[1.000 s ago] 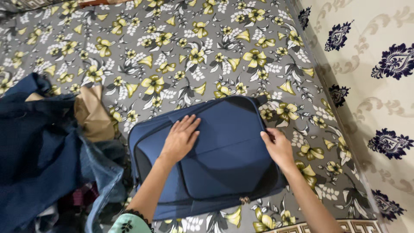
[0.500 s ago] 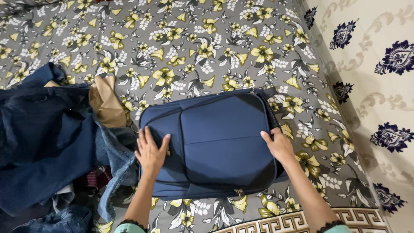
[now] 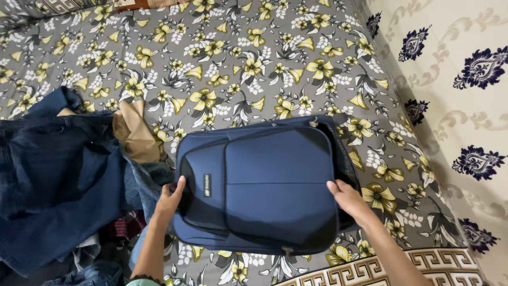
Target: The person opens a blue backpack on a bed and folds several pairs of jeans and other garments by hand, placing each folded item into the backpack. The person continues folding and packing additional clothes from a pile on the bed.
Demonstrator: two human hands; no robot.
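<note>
A navy blue soft suitcase (image 3: 264,185) lies flat on a grey bedsheet with yellow flowers (image 3: 222,69). My left hand (image 3: 169,200) grips the suitcase's left edge, thumb on top. On the right edge, my right hand (image 3: 348,197) holds the lid, which is raised a little so a dark gap (image 3: 344,159) shows along that side. A zip pull (image 3: 288,250) hangs at the near edge.
A heap of clothes lies to the left: dark blue denim (image 3: 53,180), a tan garment (image 3: 135,135), and darker pieces below (image 3: 119,228). A cream wall with dark blue floral motifs (image 3: 465,79) runs along the right side of the bed.
My left hand slid from the top of the lid to the suitcase's left edge. The right hand moved down the right edge, and the lid's right side has lifted slightly.
</note>
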